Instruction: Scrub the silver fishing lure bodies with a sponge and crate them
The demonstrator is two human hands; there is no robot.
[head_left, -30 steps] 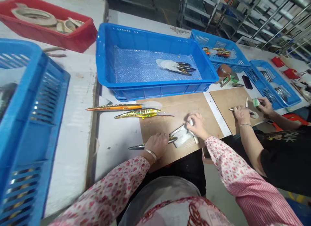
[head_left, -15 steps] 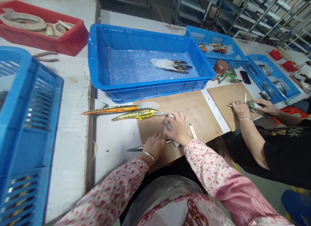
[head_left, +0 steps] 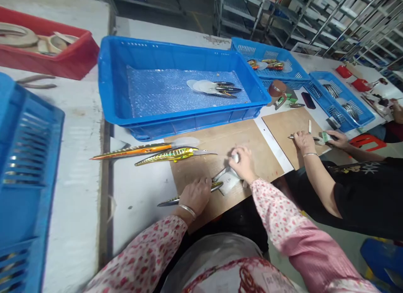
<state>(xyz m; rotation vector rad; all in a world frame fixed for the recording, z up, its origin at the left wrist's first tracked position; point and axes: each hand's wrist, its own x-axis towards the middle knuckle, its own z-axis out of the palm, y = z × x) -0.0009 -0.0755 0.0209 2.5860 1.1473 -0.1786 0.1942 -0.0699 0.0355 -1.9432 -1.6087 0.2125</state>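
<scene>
My left hand [head_left: 197,194] presses down on a long silvery-gold fishing lure [head_left: 166,201] lying on the brown board [head_left: 252,142]. My right hand [head_left: 244,163] grips a small pale object [head_left: 235,157] and rests on the lure's clear lip and a white sheet [head_left: 228,180]. Two other long lures, an orange one [head_left: 132,150] and a gold-green one [head_left: 166,155], lie side by side just beyond my hands.
A big blue crate [head_left: 176,116] behind the board holds a few lures and clear discs [head_left: 201,85]. Another blue crate [head_left: 22,158] stands at left, a red tray [head_left: 75,58] at far left. A co-worker's hands [head_left: 304,141] work on a second board [head_left: 289,125] at right.
My right hand went left up to the gold-green lure, then came back right onto the white sheet. My left hand stayed on the lure. The view drifted left.
</scene>
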